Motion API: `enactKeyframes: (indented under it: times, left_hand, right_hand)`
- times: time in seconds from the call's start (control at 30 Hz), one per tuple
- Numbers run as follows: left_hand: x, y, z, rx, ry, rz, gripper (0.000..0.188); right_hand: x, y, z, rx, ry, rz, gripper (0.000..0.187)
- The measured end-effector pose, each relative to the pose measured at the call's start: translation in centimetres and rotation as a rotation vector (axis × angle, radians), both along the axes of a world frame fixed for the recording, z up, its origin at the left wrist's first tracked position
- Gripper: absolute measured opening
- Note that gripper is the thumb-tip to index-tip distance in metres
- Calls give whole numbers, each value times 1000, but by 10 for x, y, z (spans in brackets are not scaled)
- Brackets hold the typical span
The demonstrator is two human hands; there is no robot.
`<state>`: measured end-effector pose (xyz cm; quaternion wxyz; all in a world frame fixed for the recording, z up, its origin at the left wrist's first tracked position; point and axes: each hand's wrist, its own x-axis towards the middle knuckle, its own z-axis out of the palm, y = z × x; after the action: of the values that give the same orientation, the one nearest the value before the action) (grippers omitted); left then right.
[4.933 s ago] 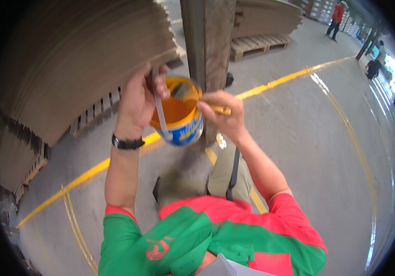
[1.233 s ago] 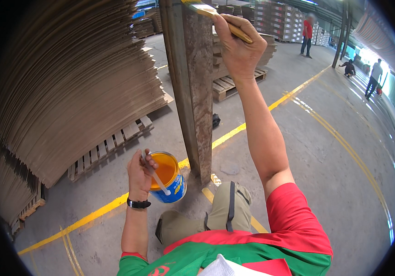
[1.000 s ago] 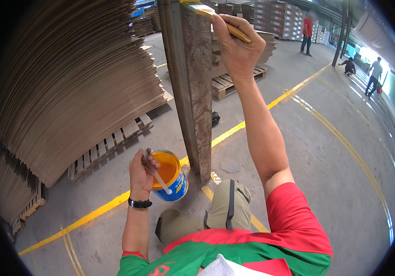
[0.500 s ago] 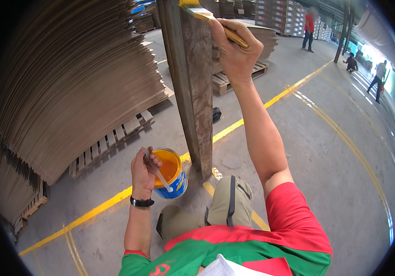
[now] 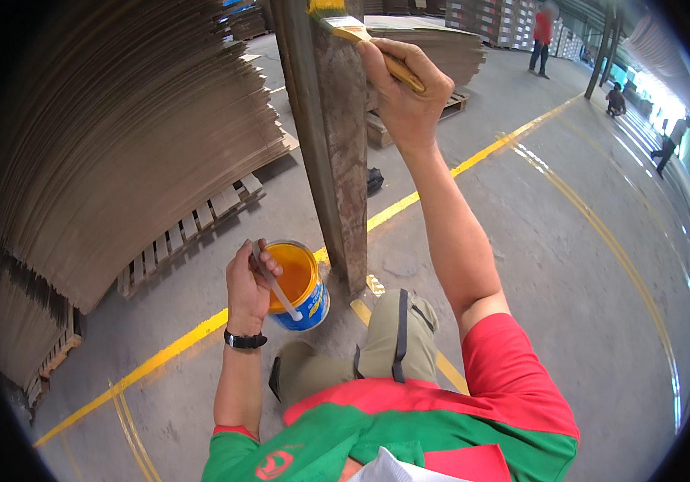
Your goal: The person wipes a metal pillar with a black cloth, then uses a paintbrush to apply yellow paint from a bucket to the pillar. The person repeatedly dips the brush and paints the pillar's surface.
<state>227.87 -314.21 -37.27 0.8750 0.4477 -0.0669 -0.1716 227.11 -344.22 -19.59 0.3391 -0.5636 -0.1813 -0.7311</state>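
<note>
My left hand, toward 8 o'clock from the middle of my view, is closed, its fingers curled around the pale strap handle of a paint bucket. The bucket sits just beside that hand, at its 3 o'clock, with its mouth facing up and orange-yellow paint inside; its outside is blue with a yellow rim. A black-strapped wristwatch is on the same arm.

My right hand, stretched up to 1 o'clock, grips a flat paintbrush with thumb and fingers closed on the wooden handle. The bristles are yellow and point toward 10 or 11 o'clock, over the upper part of a brown-grey post that stands at 12 o'clock. They are cut off by the edge of my view, so I can't tell whether they touch the post.

My knees, in olive trousers, are at 6 o'clock. A yellow line crosses the floor from 8 to 2 o'clock, passing behind the bucket and post. At 10 o'clock a tall stack of brown sheets rests on a slatted pallet; another stack lies beyond my right hand. Farther off, a person in a red top stands between 1 and 2 o'clock, and another person crouches at 2.
</note>
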Motion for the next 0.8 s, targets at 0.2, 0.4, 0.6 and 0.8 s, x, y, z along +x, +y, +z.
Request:
enactKeyframes:
  times: [0.2,0.4,0.6,0.8]
  left_hand:
    - [-3,-5,8,20,-4,11,31]
    - [-2,-9,17,15,-27,-15,33]
    - [3,-7,13,65,-118,-88,35]
    - [0,-15,24,86,-97,-90,38]
  right_hand:
    - [-6,6,-27,15,65,-29,12]
    - [-41,20,-63,57,206,-13,11]
    - [-98,41,-106,-50,598,86,14]
    - [-77,71,-132,-297,1062,314,18]
